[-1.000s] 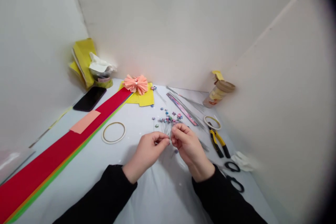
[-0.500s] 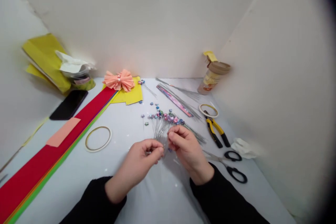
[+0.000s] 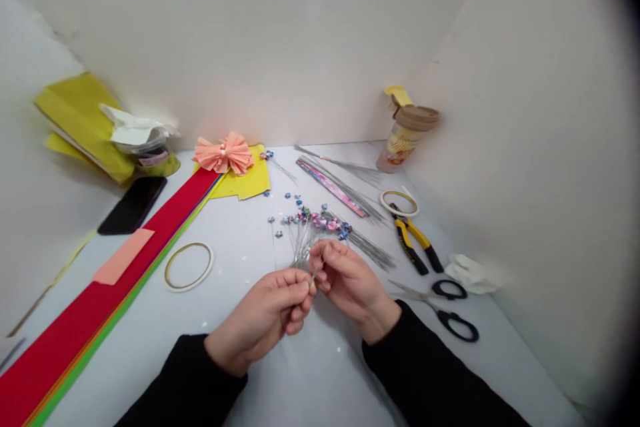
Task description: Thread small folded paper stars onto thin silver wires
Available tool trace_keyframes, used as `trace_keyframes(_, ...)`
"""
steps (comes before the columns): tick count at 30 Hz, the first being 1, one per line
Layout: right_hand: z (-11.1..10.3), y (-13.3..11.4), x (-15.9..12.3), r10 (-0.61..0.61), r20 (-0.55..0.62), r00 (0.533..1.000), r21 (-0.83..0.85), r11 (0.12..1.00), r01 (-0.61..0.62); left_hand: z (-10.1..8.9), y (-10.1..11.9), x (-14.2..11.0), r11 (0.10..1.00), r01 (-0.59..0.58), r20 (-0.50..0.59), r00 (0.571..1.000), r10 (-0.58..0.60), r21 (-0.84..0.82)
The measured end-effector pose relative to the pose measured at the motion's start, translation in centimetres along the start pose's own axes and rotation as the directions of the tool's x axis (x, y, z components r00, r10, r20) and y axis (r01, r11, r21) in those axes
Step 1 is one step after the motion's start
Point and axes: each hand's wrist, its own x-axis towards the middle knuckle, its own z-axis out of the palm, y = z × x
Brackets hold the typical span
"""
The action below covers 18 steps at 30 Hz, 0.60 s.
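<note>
A thin piece of wire (image 3: pixel 316 273) runs between my hands. My left hand (image 3: pixel 267 310) pinches its lower end between thumb and forefinger. Closed round the upper part is my right hand (image 3: pixel 353 283), its fingertips partly hiding the wire. Just beyond both hands lie small folded paper stars (image 3: pixel 330 223) in blue, pink, purple and green, many with wire stems (image 3: pixel 303 243) that gather toward me. Loose wires (image 3: pixel 373 250) lie to the right of the stars. A few single stars (image 3: pixel 279 234) rest on the left.
Pliers (image 3: pixel 417 240), a tape roll (image 3: pixel 399 203) and scissors (image 3: pixel 440 310) lie at right, near a lidded cup (image 3: pixel 407 137). Leftward are another tape roll (image 3: pixel 189 267), layered coloured paper strips (image 3: pixel 100 307), a peach paper bow (image 3: pixel 223 153) and a phone (image 3: pixel 133 205). Walls enclose the table.
My hands have come closer together and the wire between them now shows. My right hand has shifted slightly left; the left fingers are more tightly curled.
</note>
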Motion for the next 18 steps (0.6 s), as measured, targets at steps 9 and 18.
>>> trace_keyframes(9, 0.02, -0.50, -0.09, 0.022, 0.164, 0.986, -0.050, 0.999, -0.014, -0.61, -0.80, 0.15, 0.998, 0.038, 0.149, 0.988, -0.045, 0.050)
trace_keyframes(18, -0.17, -0.01, 0.09, -0.092, -0.026, 0.995, -0.190, 0.978, 0.085, -0.06, -0.91, 0.28, 0.916, -0.253, 0.000, 0.964, 0.266, 0.311)
